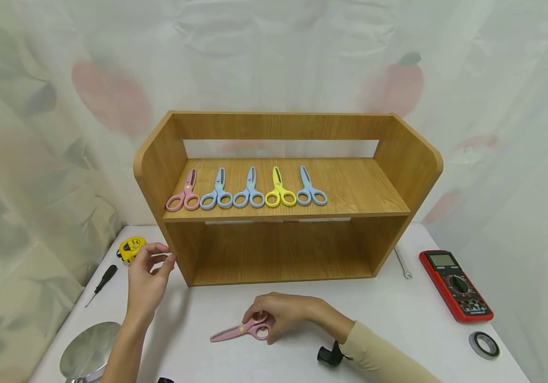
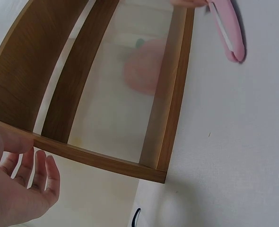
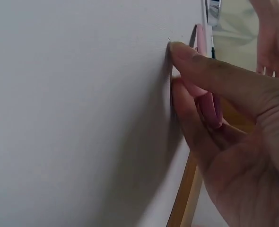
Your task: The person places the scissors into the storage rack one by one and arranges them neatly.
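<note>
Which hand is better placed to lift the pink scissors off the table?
Right. The right hand already grips the handles of the pink scissors on the table; the left hand is empty beside the shelf.

white table [image 1: 398, 319], wooden shelf [image 1: 350, 186], 5 scissors [image 1: 250, 191]

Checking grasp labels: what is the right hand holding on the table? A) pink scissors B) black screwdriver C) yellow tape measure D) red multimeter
A: the right hand has its fingers curled round the handles of the pink scissors lying on the white table; the other three things lie apart from it.
</note>
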The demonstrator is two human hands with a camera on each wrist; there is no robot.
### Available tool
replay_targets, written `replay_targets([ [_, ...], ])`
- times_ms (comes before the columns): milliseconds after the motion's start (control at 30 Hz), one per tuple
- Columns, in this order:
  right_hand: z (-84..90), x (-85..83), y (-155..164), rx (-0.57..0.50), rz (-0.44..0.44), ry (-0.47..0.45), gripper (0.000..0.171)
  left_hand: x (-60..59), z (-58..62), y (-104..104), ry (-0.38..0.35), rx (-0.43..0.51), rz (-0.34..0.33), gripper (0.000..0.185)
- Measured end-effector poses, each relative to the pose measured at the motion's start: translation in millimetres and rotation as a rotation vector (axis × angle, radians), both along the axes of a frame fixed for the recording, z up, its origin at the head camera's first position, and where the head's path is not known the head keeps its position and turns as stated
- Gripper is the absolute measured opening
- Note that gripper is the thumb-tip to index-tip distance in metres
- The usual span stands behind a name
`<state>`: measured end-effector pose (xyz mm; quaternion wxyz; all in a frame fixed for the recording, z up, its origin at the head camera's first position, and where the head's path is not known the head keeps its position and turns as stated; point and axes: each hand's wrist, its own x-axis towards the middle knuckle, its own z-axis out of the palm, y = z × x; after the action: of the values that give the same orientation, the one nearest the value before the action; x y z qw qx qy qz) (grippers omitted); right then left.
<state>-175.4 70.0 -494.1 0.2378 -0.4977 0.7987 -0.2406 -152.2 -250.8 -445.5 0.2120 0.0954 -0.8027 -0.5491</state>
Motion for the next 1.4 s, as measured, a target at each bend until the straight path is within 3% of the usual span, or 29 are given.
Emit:
replay_targets([
  [167,5.7,10.2,17,-0.016,0.013,0.022,0.061,-0.1,0.0,0,-0.008,-0.002,0.002,0.027],
  [267,21.1,18.3,29,-0.069,-0.012,0.067,0.061,0.3,0.4,0,-0.008,-0.007,0.004,0.025],
  [467,90.9,28.3,64,-0.345,-0.068,0.112,0.061,2.1,1.5,1,0.004,0.0,0.012,0.023],
  [633,152.2,23.2,98,-0.606,-0.132,0.365,0.065,1.9,1.8,2,0.008,-0.002,0.012,0.023],
  [733,179.0,12.7,117,-0.661,-0.272,0.467,0.068,1.4,1.7,2,0.007,-0.003,0.011,0.023],
  [900,198.7,-19.7,143,-0.585,-0.612,0.565,0.067,0.5,1.1,3,0.012,-0.005,0.007,0.023],
  [967,200.0,-34.3,149,-0.524,-0.698,0.569,0.064,0.4,0.7,2,0.011,-0.002,0.005,0.024],
  [1133,198.0,-55.7,157,-0.402,-0.8,0.472,0.052,0.9,0.8,1,0.0,0.005,-0.006,0.026],
  [1400,198.4,-60.7,154,-0.297,-0.871,0.417,0.052,2.1,2.7,2,-0.009,-0.008,0.02,0.023],
])
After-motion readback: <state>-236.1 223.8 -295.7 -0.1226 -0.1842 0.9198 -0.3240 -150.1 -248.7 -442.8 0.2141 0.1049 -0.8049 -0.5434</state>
